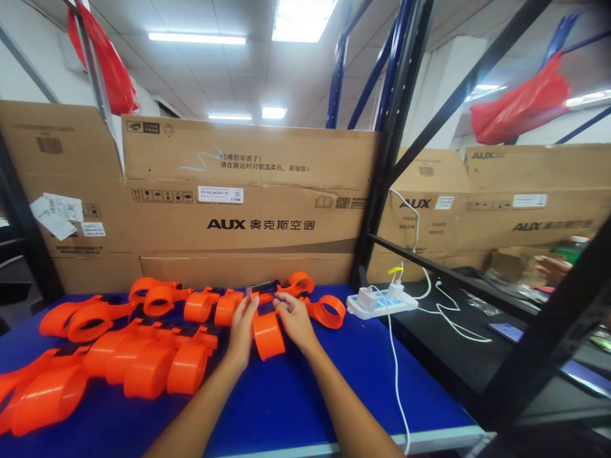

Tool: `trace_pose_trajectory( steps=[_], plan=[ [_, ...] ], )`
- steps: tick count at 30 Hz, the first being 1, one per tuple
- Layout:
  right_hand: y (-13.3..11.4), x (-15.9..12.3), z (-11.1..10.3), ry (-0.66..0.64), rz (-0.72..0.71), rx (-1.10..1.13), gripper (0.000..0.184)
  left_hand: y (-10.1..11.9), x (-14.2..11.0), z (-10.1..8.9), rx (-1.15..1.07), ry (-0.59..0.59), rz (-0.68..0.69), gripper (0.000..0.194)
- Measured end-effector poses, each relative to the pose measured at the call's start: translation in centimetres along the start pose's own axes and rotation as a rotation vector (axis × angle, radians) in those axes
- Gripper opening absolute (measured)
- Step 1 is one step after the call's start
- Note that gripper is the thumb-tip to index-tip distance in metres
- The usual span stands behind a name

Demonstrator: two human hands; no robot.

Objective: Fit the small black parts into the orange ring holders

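Observation:
Both of my hands are at one orange tape dispenser (pixel 268 336), a wide plastic ring with a flat arm. My left hand (pixel 243 331) grips the arm from the left, with the thumb on top near a dark piece. Closed around the arm's other side is my right hand (pixel 296 320), its fingertips pinched. The ring hangs between the hands, facing me. My fingers partly hide the arm. Close by on the right lies another orange dispenser (pixel 329 312), and to the left a row of similar dispensers (pixel 147 369) covers the table.
The blue tabletop (pixel 296 413) ends at a pale front edge. A white power strip (pixel 382 302) with plugs sits at the right, and its cable (pixel 394 369) runs over the table. Cardboard panels (pixel 258 210) stand behind. A black frame post (pixel 382 165) rises at the right.

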State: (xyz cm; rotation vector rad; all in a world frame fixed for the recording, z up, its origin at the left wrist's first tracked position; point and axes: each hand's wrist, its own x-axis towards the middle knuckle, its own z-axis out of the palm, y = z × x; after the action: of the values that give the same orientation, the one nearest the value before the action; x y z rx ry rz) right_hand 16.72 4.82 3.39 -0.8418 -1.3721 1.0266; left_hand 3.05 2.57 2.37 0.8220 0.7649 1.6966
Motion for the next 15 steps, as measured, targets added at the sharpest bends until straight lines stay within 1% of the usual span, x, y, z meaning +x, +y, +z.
trace_pose_trajectory(
  steps=[3,6,10,15],
  plan=[
    [0.0,-0.6,-0.2,-0.088,-0.027,-0.135,0.03,-0.1,0.1,-1.0,0.03,-0.018,0.029,0.049],
    [0.1,-1.3,-0.3,-0.121,-0.023,-0.227,0.024,0.1,0.0,-1.5,0.073,-0.054,0.055,0.05],
    [0.0,-2.1,0.0,-0.084,0.017,-0.229,0.024,0.3,-0.2,-1.7,0.12,-0.065,0.073,0.049],
    [-0.1,-2.2,0.2,-0.023,-0.045,-0.321,0.019,0.1,-0.2,-1.8,0.135,-0.07,0.053,0.048]
  ],
)
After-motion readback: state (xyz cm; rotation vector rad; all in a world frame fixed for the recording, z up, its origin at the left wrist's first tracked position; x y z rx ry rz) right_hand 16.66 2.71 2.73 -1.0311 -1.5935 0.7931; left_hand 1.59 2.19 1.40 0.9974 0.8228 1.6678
